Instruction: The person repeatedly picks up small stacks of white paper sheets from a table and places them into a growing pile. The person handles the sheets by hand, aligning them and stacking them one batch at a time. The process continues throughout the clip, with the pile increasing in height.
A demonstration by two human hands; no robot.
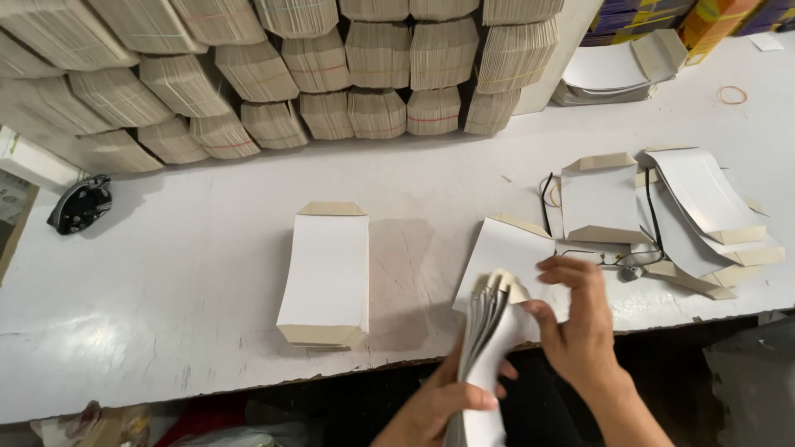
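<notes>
The left hand (447, 397) grips a stack of flat cards (489, 331); the right hand (580, 323) seems to pinch its top edge. Squaring the edges first should help, with the loose card (505, 252) lying at twelve o'clock.

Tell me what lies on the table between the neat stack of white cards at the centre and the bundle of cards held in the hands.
Nothing: in the head view, only bare scuffed table separates the stack of white cards from the held bundle.
</notes>
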